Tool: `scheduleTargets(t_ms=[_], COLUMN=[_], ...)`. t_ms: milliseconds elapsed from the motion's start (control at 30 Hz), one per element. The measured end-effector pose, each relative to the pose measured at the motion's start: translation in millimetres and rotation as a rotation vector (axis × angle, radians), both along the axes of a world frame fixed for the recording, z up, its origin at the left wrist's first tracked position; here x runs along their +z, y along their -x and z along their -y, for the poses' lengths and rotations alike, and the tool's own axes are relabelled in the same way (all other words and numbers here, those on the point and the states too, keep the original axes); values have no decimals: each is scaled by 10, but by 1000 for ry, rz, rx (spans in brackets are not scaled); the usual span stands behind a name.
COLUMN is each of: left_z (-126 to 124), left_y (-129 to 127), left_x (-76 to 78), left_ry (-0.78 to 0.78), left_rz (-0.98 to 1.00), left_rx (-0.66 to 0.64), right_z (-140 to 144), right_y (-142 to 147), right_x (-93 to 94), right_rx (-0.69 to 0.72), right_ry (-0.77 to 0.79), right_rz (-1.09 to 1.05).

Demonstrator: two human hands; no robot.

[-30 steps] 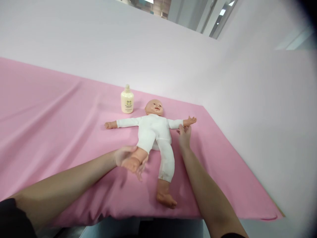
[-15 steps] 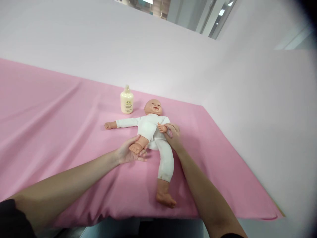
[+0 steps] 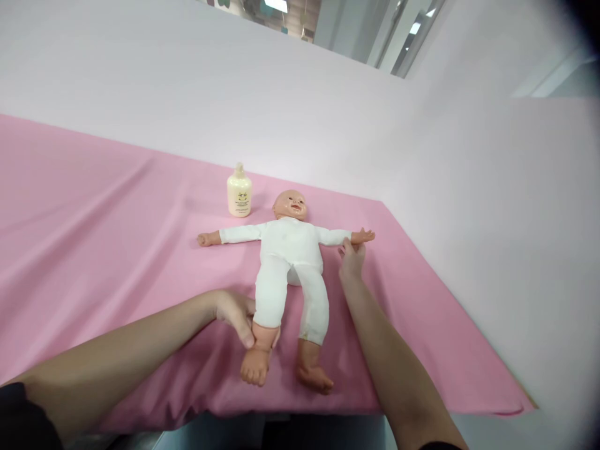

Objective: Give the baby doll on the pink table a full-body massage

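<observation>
A baby doll (image 3: 291, 244) in a white cloth body lies on its back on the pink cloth, head away from me, both arms spread to the sides. My left hand (image 3: 238, 317) is closed around the doll's lower leg at the left, just above the foot; some fingers are hidden behind the leg. At the doll's outstretched arm on the right, my right hand (image 3: 351, 257) pinches the wrist by the sleeve's end. The doll's other leg lies straight on the cloth, untouched.
A cream pump bottle (image 3: 239, 195) stands beyond the doll's arm on the left. The pink cloth (image 3: 140, 250) has folds at the left and covers the table to its front edge. White walls (image 3: 234, 94) rise behind and at the right.
My left hand has brought the doll's bent leg down and straight toward me. My right hand has moved the doll's arm from its belly out to the right.
</observation>
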State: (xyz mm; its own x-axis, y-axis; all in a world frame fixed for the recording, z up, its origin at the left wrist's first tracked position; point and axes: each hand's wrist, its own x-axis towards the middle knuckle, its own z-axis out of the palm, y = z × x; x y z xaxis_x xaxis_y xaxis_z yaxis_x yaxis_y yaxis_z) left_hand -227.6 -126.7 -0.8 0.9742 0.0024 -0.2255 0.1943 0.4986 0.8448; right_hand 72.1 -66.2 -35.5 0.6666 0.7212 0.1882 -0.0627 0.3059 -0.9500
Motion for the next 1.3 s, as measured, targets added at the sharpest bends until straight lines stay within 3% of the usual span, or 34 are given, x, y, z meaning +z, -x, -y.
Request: scheduleTargets(t_ms=[100, 200, 333, 467, 600, 733, 900, 1067, 1200, 1300], left_z=[-24, -71, -124, -153, -174, -194, -197, -198, -202, -185], left_y=[-32, -6, 44, 17, -23, -37, -46, -53, -39, -16], left_x=[26, -46, -231, -297, -257, -278, -309, -309, -330, -323], left_ry=[-167, -203, 19, 245, 341, 382, 386, 368, 354, 325], left_rz=[1, 29, 184, 399, 365, 300, 233, 204, 234, 286], left_rx=[-303, -305, -181, 55, 360, 498, 534, 509, 451, 304], right_z=[-41, -41, 10, 86, 162, 193, 174, 173, 164, 149], right_y=[-54, -47, 53, 210, 343, 398, 396, 387, 381, 357], right_x=[-91, -107, -11, 105, 123, 83, 69, 70, 56, 58], right_rx=[24, 33, -11, 35, 90, 111, 54, 116, 119, 97], right_ry=[67, 69, -1, -164, -196, -265, -382, -368, -405, -309], right_rz=[-188, -158, 33, 266, 502, 864, 1188, 1333, 1246, 988])
